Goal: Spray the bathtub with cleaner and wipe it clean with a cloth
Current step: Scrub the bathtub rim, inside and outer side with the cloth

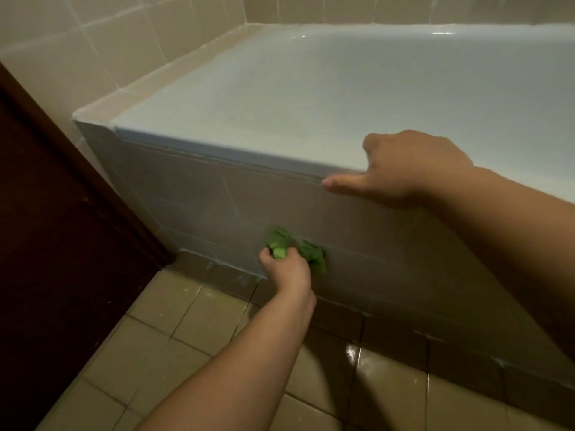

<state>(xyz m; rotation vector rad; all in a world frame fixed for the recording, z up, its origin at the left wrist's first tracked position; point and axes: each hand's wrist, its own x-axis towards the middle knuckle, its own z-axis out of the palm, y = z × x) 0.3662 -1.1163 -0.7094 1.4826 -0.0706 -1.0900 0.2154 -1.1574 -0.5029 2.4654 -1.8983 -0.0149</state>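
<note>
A pale blue bathtub (342,88) fills the upper right, with a tiled front panel (193,200) below its rim. My left hand (287,267) grips a crumpled green cloth (291,244) and holds it against the lower part of that panel, near the floor. My right hand (401,168) rests on the tub's front rim, its thumb stretched left along the edge and its fingers curled over the rim. No spray bottle shows in this view.
A dark brown door or cabinet side (62,244) stands close on the left. Beige floor tiles (186,337) lie below, with a wet shiny patch (354,353) near the tub base. Beige wall tiles (109,35) rise behind the tub.
</note>
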